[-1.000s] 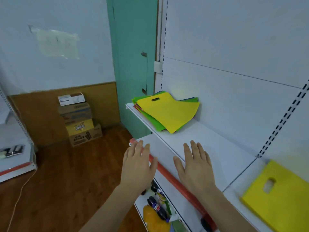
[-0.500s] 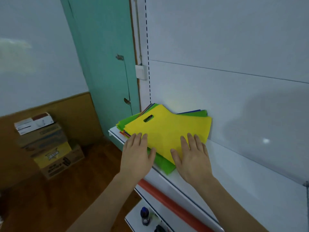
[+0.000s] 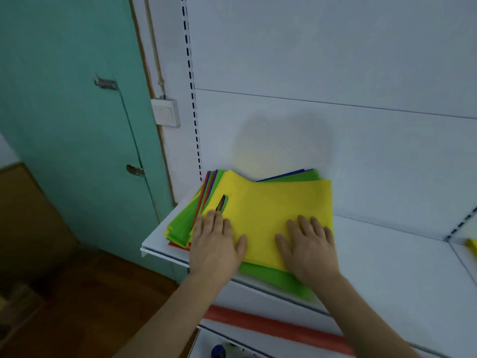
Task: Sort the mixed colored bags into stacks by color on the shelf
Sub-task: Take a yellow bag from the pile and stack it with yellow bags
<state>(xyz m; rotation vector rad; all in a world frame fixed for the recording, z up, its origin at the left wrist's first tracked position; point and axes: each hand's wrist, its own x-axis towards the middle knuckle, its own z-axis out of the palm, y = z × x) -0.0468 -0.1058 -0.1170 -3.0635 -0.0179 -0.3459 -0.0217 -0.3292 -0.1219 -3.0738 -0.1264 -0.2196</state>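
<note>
A messy pile of flat bags lies at the left end of the white shelf. The top bag is yellow with a handle hole. Green bags stick out under it, with red and blue edges showing too.

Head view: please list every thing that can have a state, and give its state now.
yellow bag: flat on top of the mixed pile
left hand: open, flat on the yellow bag
right hand: open, flat on the yellow bag
green door: closed
</note>
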